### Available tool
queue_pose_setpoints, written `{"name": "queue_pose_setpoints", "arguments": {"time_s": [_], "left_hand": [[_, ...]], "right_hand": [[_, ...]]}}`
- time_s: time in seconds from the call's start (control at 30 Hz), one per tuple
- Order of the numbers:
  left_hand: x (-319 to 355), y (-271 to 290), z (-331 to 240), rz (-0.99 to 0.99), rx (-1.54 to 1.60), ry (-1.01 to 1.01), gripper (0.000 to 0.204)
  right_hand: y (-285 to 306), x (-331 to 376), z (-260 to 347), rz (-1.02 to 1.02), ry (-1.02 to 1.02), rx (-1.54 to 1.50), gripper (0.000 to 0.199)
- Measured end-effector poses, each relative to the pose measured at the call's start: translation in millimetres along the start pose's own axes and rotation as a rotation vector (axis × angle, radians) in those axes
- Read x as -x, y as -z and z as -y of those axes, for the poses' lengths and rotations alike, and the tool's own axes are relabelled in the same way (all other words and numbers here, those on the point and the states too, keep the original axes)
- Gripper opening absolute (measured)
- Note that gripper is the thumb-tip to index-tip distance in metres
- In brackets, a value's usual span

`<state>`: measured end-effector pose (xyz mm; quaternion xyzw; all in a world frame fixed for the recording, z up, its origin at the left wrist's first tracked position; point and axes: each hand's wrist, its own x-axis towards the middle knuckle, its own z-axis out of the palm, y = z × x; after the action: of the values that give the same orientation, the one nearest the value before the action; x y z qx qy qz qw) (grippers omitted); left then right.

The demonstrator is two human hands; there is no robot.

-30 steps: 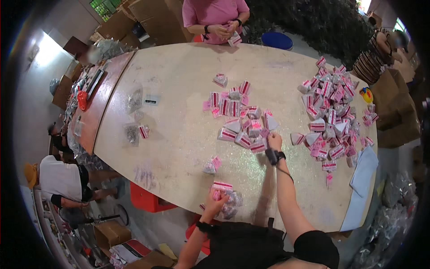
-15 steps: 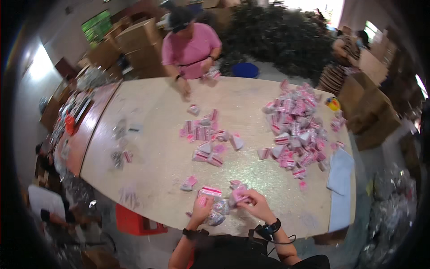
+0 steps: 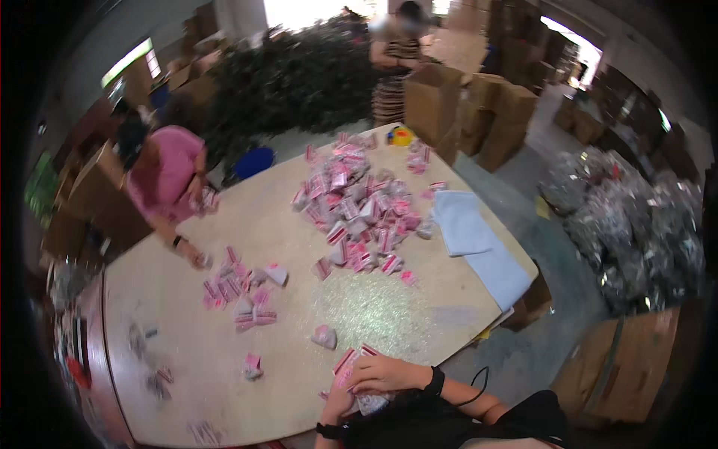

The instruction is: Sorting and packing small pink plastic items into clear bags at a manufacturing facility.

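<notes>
Near the table's front edge, my left hand is closed on a clear plastic packet topped by a pink-and-white card. My right hand lies across the same packet from the right, its fingers closed at the card and hiding part of it. What fills the packet is too blurred to make out. Just beyond my hands rests a small pink-and-white packet, and another small packet lies farther left.
A large heap of pink-and-white packets covers the table's far side, with a smaller group left of centre. Blue-white sheets lie along the right edge. A person in pink reaches over the far left edge. Cartons stand beyond.
The view has swung to the right. My right hand has let go of a small pink packet, which now lies on the table, and has come over to the packet in my left hand.
</notes>
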<state>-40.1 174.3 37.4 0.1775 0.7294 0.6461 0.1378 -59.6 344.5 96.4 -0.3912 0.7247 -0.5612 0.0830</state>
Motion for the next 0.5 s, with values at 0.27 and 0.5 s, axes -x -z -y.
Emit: {"name": "queue_pose_setpoints", "arguments": {"time_s": [0.27,0.5], "left_hand": [[-39,-51,-3,0.068,0.794,0.259,0.045],[-66,-66,-37,0.102,0.689,0.240,0.058]], "right_hand": [[74,35,0,0.149,-0.162,0.064,0.022],[101,53,6,0.062,-0.064,0.389,0.019]]}}
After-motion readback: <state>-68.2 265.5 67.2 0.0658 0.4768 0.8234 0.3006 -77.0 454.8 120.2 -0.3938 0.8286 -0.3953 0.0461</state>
